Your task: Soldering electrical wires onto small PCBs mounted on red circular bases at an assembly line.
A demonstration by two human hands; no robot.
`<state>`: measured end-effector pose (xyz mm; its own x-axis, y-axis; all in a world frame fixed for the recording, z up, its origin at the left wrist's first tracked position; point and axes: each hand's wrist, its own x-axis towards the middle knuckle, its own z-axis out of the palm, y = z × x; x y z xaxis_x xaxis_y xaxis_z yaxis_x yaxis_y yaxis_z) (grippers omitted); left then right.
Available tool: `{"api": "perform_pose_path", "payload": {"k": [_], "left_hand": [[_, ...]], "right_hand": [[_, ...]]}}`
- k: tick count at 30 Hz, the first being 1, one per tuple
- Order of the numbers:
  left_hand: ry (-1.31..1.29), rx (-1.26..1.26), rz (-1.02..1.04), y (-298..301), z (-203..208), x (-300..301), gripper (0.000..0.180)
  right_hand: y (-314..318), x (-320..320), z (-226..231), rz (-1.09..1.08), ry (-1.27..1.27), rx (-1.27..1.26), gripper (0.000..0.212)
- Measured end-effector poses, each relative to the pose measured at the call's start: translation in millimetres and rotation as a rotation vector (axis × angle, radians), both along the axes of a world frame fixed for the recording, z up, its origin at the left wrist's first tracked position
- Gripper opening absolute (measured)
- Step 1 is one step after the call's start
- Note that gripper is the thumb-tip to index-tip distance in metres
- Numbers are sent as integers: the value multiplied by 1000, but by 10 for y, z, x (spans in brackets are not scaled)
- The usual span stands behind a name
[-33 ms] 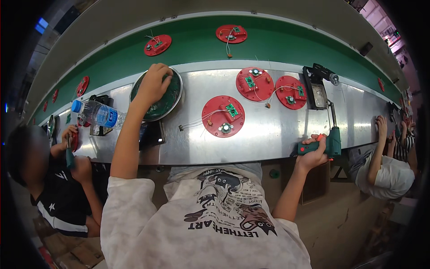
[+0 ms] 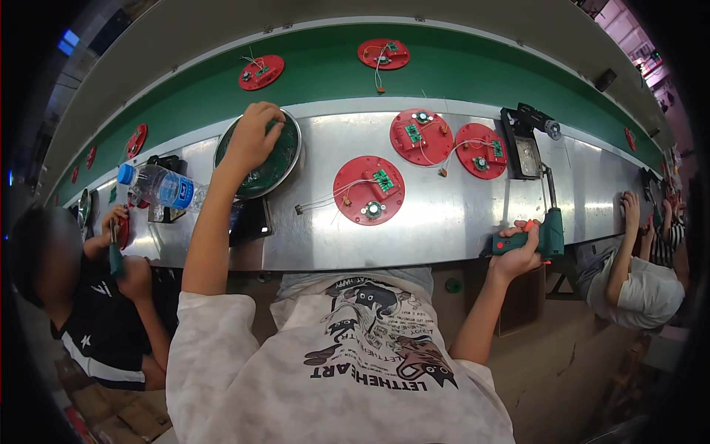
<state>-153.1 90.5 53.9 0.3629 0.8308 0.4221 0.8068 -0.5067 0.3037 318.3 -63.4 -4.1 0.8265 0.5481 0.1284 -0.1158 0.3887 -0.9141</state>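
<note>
Here's the left hand (image 2: pixel 255 140), fingers curled down over the metal-rimmed bowl (image 2: pixel 284 159); whether they pinch anything, I can't tell! Well apart, the right hand (image 2: pixel 519 256) wraps firmly round a green power screwdriver (image 2: pixel 552 234). Between the hands lies a wired red disc (image 2: pixel 362 194), two more red discs (image 2: pixel 421 152) beyond it.

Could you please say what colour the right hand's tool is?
The gun-shaped power tool is dark green and red (head view).
</note>
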Motion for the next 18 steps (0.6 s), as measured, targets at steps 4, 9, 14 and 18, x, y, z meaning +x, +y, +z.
{"api": "perform_pose_path", "payload": {"k": [4, 9, 14, 18], "left_hand": [[-211, 38, -27, -130, 115, 147, 11], [-395, -3, 11, -619, 223, 734, 11], [-458, -24, 25, -1048, -71, 1480, 8], [-406, 77, 102, -1125, -440, 1714, 6]], "right_hand": [[-82, 87, -3, 116, -12, 35, 23], [-228, -30, 137, 495, -178, 113, 27], [-254, -295, 218, 838, -409, -45, 55], [-151, -267, 151, 965, -662, -106, 43]]}}
